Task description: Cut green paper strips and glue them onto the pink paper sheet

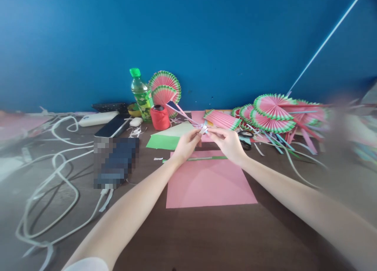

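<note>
Both hands meet above the table at the middle. My left hand (186, 144) and my right hand (227, 143) pinch the tied end of a folded pink pleated paper fan (221, 119) with a green edge, which sticks out to the right. A thin white ribbon (202, 127) is wound at the pinched end, and pink strips (181, 111) trail up to the left. Under the hands lies a pink paper sheet (207, 182).
A pile of opened pink and green fans (273, 110) lies at the right with scissors (245, 139). A green bottle (141, 94), red spool (160, 117), green paper (165, 140), phones and white cables (55, 176) are on the left.
</note>
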`<state>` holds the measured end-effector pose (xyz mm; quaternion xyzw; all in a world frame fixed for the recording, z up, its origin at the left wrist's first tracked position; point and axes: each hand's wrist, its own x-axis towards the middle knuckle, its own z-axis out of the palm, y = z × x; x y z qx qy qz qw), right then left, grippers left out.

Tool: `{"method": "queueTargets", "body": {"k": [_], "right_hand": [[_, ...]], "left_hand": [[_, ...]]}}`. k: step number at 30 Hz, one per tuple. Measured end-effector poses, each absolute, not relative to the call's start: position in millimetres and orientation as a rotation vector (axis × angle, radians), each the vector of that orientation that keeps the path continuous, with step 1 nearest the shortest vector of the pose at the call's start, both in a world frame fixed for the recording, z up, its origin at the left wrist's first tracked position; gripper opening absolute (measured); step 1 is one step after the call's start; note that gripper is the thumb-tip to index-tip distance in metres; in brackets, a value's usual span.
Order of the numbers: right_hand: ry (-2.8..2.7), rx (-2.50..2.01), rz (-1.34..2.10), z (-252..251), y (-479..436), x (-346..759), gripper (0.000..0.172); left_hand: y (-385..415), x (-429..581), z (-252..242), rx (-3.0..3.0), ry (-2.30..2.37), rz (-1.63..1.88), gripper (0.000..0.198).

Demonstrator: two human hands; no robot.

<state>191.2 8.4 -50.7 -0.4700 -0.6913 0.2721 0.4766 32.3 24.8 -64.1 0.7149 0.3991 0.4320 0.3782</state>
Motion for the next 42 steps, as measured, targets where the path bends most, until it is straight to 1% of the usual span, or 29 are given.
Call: {"method": "queueTargets", "body": {"k": [5,10,21,25,34,37,42], "right_hand": [[-1.586,-1.068,0.697,-52.2,8.7,187.8,0.016],[-1.670,-1.038,0.505,-53.9,10.1,187.7,0.008],[-1.755,-0.888,0.408,-58.3,11.4,191.8,0.010],[-1.737,-0.899,0.414,-57.7,8.8,189.8,0.010],[-1.682,-0.933,0.395,-50.0,2.7,190.2,0.007],[-1.650,-0.923,0.430,-45.0,-0.1,190.8,0.007],[-1.609,-0.806,0.636,-40.4,-1.0,189.1,0.008]], "left_hand": [[20.8,33.5,-63.1,1.896,1.045,1.078,0.028],[18.4,34.7,-62.2,1.875,1.084,1.068,0.023],[22.9,31.8,-58.6,1.719,0.923,1.060,0.020],[25.9,28.6,-58.4,1.704,0.908,1.005,0.022],[22.2,28.9,-45.9,1.595,0.772,0.987,0.015],[25.0,27.9,-49.0,1.556,0.759,1.007,0.016],[35.3,24.8,-54.7,1.507,0.839,1.164,0.017]]}}
